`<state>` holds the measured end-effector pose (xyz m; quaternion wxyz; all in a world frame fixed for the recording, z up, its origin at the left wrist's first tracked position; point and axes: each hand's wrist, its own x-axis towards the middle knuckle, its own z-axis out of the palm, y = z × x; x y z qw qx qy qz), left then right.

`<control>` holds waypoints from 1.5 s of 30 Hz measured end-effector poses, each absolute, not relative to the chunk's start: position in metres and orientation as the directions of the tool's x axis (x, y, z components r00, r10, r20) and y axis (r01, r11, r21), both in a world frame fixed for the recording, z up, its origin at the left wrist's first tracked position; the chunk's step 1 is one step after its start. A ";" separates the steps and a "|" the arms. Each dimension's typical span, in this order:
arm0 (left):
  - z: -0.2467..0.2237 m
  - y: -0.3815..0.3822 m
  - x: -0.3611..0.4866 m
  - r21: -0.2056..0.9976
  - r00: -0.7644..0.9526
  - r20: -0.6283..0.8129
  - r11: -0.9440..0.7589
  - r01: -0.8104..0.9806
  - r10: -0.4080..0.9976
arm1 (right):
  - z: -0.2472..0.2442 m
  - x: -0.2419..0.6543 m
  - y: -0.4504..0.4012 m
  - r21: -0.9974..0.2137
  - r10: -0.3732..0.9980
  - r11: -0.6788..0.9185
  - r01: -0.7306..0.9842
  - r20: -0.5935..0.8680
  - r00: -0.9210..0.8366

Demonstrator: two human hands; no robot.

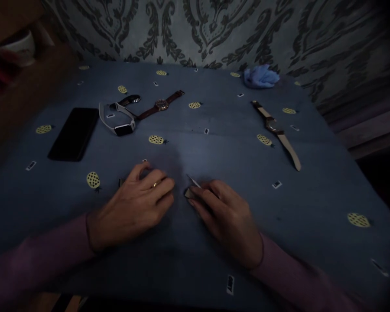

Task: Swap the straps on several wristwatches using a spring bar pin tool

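My right hand [224,212] is closed around a thin metal tool [194,181] whose tip points up and left. Under its fingertips is the end of a pale strap-like piece [189,193]; the rest is hidden by the fingers. My left hand [143,199], a ring on one finger, rests low over the cloth with fingers curled; whatever is beneath them is hidden. A small dark end [120,182] shows beside its knuckles at the left.
On the blue pineapple-print tablecloth [234,151] lie a black phone [74,134], a smartwatch with a light strap [123,129], a black-strap watch [130,100], a brown-strap watch [161,105], a pale-strap watch [273,125] and a crumpled blue cloth [261,76]. Patterned wallpaper stands behind.
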<state>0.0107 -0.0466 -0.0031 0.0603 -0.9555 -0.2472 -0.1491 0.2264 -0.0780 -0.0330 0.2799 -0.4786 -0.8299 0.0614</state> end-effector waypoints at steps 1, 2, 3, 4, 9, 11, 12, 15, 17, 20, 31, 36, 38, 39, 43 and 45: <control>-0.003 -0.051 0.015 -0.048 0.816 0.323 -0.853 0.520 0.480 | -0.033 0.227 -0.078 -0.386 0.829 0.538 0.749 0.404 -0.387; -0.004 -0.055 0.019 -0.046 0.796 0.326 -0.833 0.552 0.510 | -0.033 0.228 -0.079 -0.399 0.828 0.543 0.739 0.403 -0.390; -0.005 -0.059 0.023 -0.036 0.769 0.326 -0.806 0.591 0.550 | -0.033 0.228 -0.079 -0.405 0.828 0.544 0.735 0.400 -0.393; -0.007 -0.062 0.027 -0.017 0.745 0.313 -0.780 0.625 0.590 | -0.033 0.229 -0.080 -0.403 0.828 0.545 0.735 0.397 -0.396; -0.010 -0.069 0.042 0.120 0.608 0.232 -0.643 0.757 0.759 | -0.033 0.231 -0.080 -0.399 0.857 0.502 0.767 0.345 -0.382; -0.010 -0.069 0.046 0.145 0.582 0.193 -0.609 0.780 0.790 | -0.032 0.232 -0.079 -0.430 0.880 0.468 0.772 0.301 -0.367; -0.009 -0.070 0.047 0.145 0.575 0.182 -0.600 0.786 0.798 | -0.032 0.233 -0.079 -0.447 0.890 0.453 0.771 0.279 -0.361; -0.010 -0.071 0.050 0.117 0.583 0.156 -0.601 0.791 0.797 | -0.030 0.235 -0.078 -0.527 0.912 0.409 0.745 0.233 -0.337; -0.012 -0.071 0.051 0.109 0.602 0.133 -0.616 0.780 0.787 | -0.027 0.236 -0.077 -0.629 0.935 0.350 0.694 0.188 -0.301; -0.010 -0.071 0.051 0.225 0.567 0.134 -0.582 0.782 0.813 | -0.023 0.237 -0.075 -0.844 0.978 0.165 0.510 0.074 -0.193; -0.002 -0.065 0.064 0.973 0.372 -0.206 0.230 -0.023 0.905 | -0.011 0.228 -0.075 -0.863 0.919 -0.390 -0.322 -0.342 -0.197; -0.001 -0.062 0.066 0.913 0.407 -0.275 0.369 -0.172 0.871 | -0.011 0.226 -0.074 -0.837 0.912 -0.407 -0.366 -0.352 -0.210; 0.000 -0.062 0.066 0.896 0.411 -0.287 0.394 -0.205 0.865 | -0.012 0.226 -0.074 -0.840 0.916 -0.399 -0.368 -0.346 -0.204; 0.000 -0.062 0.066 0.891 0.414 -0.285 0.399 -0.219 0.864 | -0.013 0.226 -0.074 -0.842 0.917 -0.397 -0.366 -0.344 -0.203; -0.002 -0.062 0.066 0.880 0.419 -0.281 0.406 -0.248 0.863 | -0.015 0.225 -0.075 -0.853 0.921 -0.388 -0.350 -0.338 -0.196; -0.003 -0.062 0.066 0.878 0.411 -0.290 0.411 -0.246 0.864 | -0.015 0.225 -0.075 -0.857 0.920 -0.388 -0.339 -0.341 -0.191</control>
